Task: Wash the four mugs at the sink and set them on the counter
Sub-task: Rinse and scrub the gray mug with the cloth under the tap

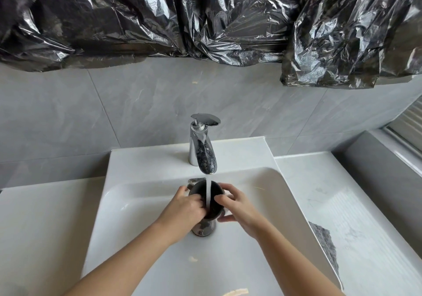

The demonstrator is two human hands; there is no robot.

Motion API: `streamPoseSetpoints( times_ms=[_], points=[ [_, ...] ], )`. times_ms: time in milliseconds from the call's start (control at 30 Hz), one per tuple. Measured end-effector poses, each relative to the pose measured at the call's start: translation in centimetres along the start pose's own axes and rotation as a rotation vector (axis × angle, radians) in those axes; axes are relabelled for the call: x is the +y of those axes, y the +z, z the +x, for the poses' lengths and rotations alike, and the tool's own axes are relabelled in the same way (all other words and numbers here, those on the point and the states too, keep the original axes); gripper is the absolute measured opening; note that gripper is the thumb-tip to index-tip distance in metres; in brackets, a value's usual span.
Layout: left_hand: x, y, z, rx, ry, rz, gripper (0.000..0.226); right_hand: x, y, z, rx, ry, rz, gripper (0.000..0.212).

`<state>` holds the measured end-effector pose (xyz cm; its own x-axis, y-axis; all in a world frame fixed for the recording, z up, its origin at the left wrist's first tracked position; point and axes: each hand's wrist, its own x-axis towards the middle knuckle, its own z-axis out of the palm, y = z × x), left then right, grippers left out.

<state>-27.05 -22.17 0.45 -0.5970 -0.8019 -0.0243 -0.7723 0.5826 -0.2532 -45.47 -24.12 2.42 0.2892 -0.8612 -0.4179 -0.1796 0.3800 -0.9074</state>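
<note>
White sink (141, 227) basin surrounds the dark mug (199, 190), held over the drain (203, 230) beneath the faucet (203, 149) and its running water. The left hand (185, 206) curls its fingers over the near rim; the right hand (237, 206) grips the right wall. Wide basin floor spreads to the raised edges, with flat counter (331, 193) beyond.

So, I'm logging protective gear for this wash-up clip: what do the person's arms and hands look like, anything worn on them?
The left hand and right hand are bare, with no gloves. No ring, watch or bracelet shows. The left forearm and right forearm are uncovered down to the frame's edge; no sleeves show.
</note>
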Motion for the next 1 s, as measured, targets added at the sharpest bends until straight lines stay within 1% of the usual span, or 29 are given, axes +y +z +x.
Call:
streamPoseSetpoints(
  times_ms=[67, 100, 167, 200, 233, 300, 333, 400, 500, 533, 567, 633, 667, 700, 733, 767, 800, 933, 1000],
  points=[
    [-0.5, -0.4, 0.3, -0.015, -0.013, -0.006, 0.032, -0.5, 0.1, 0.3, 0.012, -0.003, -0.074, 0.061],
    [-0.6, -0.8, 0.4, 0.008, -0.018, -0.006, 0.033, -0.4, 0.2, 0.3, 0.024, -0.007, -0.058, 0.065],
    [-0.2, -1.6, 0.6, 0.115, -0.032, 0.009, 0.034, 0.5, 0.4, 0.4, 0.047, -0.004, 0.087, 0.072],
    [0.2, -1.9, 0.6, 0.174, -0.038, -0.009, 0.032, 0.9, 0.6, 0.3, 0.053, 0.000, 0.182, 0.071],
    [0.5, -1.9, 0.6, 0.207, -0.036, -0.050, 0.031, 1.3, 0.9, 0.2, 0.057, -0.001, 0.256, 0.065],
    [0.8, -1.3, 0.4, 0.188, -0.022, -0.130, 0.031, 1.6, 1.0, 0.1, 0.059, -0.011, 0.293, 0.050],
    [0.8, -0.8, 0.4, 0.155, -0.007, -0.158, 0.031, 1.4, 0.8, 0.1, 0.050, -0.014, 0.261, 0.047],
    [0.1, -0.2, 0.3, 0.087, 0.023, -0.183, 0.031, 0.4, 0.4, 0.3, 0.013, -0.010, 0.152, 0.047],
    [-0.8, -0.5, 0.5, 0.011, 0.017, -0.172, 0.034, -0.5, 0.0, 0.8, -0.014, -0.002, -0.023, 0.064],
    [-0.8, -0.7, 0.6, 0.004, 0.015, -0.165, 0.034, -0.3, 0.1, 0.9, -0.004, -0.013, -0.036, 0.069],
    [-0.5, -0.8, 0.7, 0.007, 0.017, -0.162, 0.033, 0.2, 0.3, 0.9, 0.012, -0.027, 0.001, 0.071],
    [0.1, -0.6, 0.6, 0.045, 0.008, -0.196, 0.032, 1.7, 0.7, 0.9, 0.036, -0.027, 0.181, 0.073],
    [0.5, -0.5, 0.5, 0.079, 0.001, -0.220, 0.032, 2.2, 0.8, 0.8, 0.037, -0.015, 0.270, 0.071],
    [0.9, -0.3, 0.4, 0.118, -0.004, -0.245, 0.034, 2.4, 1.0, 0.7, 0.033, -0.005, 0.327, 0.063],
    [1.3, -0.1, 0.2, 0.147, -0.011, -0.270, 0.037, 2.4, 0.9, 0.6, 0.033, 0.000, 0.337, 0.054],
    [1.6, 0.1, 0.0, 0.163, -0.023, -0.292, 0.040, 2.3, 0.8, 0.7, 0.035, 0.005, 0.314, 0.048],
    [1.8, 0.3, 0.1, 0.163, -0.039, -0.304, 0.042, 2.0, 0.6, 0.8, 0.035, 0.006, 0.276, 0.047],
    [1.5, 0.0, 0.9, 0.104, -0.086, -0.286, 0.038, 0.7, 0.2, 1.6, 0.023, -0.032, 0.092, 0.060],
    [1.2, -0.1, 1.4, 0.078, -0.099, -0.258, 0.038, 0.8, 0.4, 1.9, 0.053, -0.064, 0.056, 0.069]
  ],
)
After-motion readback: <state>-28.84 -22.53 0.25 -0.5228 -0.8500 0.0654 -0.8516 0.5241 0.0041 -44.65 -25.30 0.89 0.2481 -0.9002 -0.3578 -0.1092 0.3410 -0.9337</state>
